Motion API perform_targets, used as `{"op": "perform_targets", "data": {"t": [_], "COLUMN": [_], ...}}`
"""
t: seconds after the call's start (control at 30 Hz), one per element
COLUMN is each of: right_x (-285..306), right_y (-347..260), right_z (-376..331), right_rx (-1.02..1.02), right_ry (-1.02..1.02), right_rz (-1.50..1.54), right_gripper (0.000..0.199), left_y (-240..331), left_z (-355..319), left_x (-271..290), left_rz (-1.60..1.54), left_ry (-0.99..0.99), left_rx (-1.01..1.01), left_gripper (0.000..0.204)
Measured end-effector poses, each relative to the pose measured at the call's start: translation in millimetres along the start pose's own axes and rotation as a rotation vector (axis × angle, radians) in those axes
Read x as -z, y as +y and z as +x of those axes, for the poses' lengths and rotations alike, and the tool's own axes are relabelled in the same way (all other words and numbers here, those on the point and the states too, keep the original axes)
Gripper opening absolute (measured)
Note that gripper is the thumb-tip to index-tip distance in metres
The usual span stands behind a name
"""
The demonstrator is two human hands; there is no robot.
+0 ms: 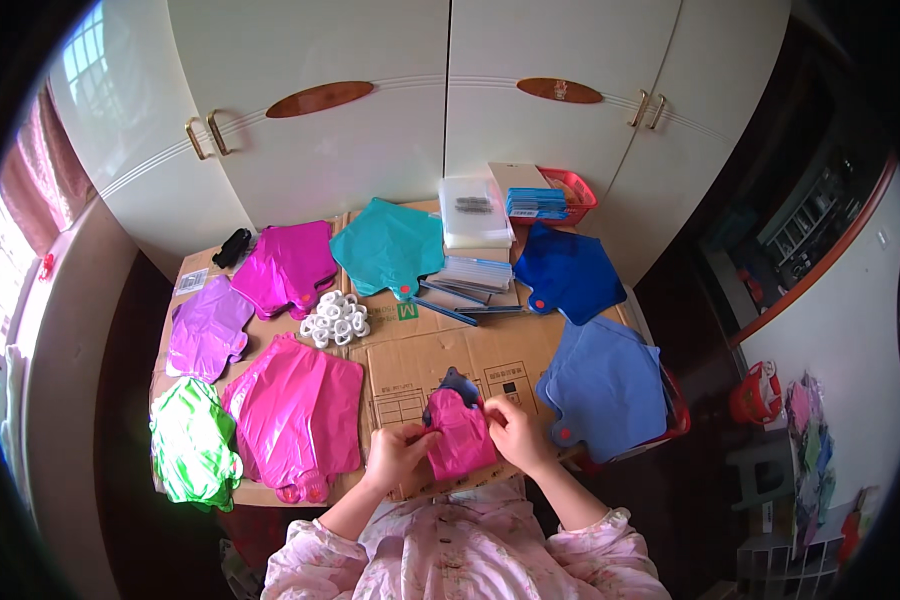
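A folded pink foil balloon (458, 440) lies near the table's front edge, in front of my body. Its left side is pinched by my left hand (396, 455), fingers closed. At the opposite upper edge my right hand (515, 432) grips the same foil between thumb and fingers. Behind the pink foil, and partly covered by it, shows a dark blue-grey foil piece (457, 382). Left of my left hand spreads a stack of flat, shiny pink foil balloons (300, 410). Light blue ones (605, 385) lie to the right of my right hand.
Around the cardboard-covered table (395, 355) lie green (192, 440), lilac (208, 325), magenta (282, 265), teal (388, 245) and dark blue (570, 270) foil stacks. White rings (335, 320), clear plastic bags (476, 215) and a red basket (580, 190) sit farther back. Cabinets (370, 150) stand behind.
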State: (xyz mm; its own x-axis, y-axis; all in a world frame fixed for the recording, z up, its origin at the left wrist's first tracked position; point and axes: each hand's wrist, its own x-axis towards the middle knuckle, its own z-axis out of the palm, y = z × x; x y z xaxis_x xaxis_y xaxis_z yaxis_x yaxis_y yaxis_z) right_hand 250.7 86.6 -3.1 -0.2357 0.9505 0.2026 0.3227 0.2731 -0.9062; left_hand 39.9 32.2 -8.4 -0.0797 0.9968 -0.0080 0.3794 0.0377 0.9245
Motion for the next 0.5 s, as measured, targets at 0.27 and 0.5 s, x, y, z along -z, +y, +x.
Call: {"op": "perform_targets", "data": {"t": [0.27,0.5], "right_x": [15.4,29.5], "right_y": [18.8,15.2], "right_z": [23.5,14.4], "right_rx": [0.566,0.611], "right_ry": [-0.216,-0.476], "right_rz": [-0.503,-0.712], "right_gripper": [0.017,0.031], "left_y": [5.2,9.8], "left_z": [19.3,24.7], "left_x": [0.8,2.5], "left_rz": [0.138,0.348], "left_ry": [-0.070,-0.078], "left_rx": [0.105,0.030], "left_gripper": [0.024,0.024]}}
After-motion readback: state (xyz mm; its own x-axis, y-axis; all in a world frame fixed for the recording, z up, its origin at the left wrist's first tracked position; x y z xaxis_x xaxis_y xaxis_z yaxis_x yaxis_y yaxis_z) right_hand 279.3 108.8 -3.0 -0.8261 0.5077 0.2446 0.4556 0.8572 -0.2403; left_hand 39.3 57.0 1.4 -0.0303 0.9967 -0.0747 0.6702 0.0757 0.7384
